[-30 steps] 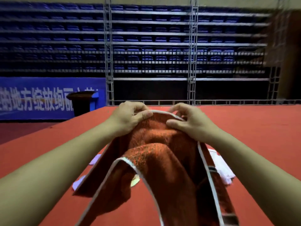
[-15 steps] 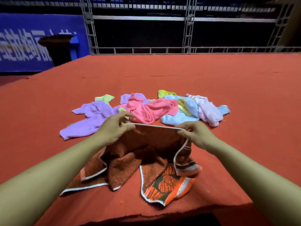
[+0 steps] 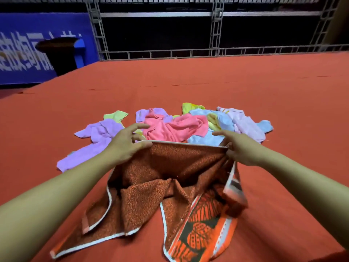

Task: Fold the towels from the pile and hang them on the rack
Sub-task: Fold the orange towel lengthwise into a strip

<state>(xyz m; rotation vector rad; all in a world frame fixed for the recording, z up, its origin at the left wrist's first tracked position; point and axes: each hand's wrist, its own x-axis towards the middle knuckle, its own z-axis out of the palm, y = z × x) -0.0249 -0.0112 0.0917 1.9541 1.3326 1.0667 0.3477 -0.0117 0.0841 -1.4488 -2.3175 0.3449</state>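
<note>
An orange-brown patterned towel with a white hem lies crumpled on the red table in front of me. Its far hem is stretched taut between my hands. My left hand pinches the hem's left end with the thumb, its other fingers spread forward. My right hand pinches the right end, index finger pointing left. Just beyond lies the pile of small towels: a pink one in the middle, a purple one on the left, blue and pale pink ones on the right. No rack is in view.
The red-covered table stretches far ahead and to both sides; its near edge is at the bottom right. Behind it stand a metal truss fence, a blue banner and a dark podium at the left.
The view tilted down from the stands to the table. The towel, held up near my face a second ago, has come down onto the table, and my hands have spread apart along its hem.
</note>
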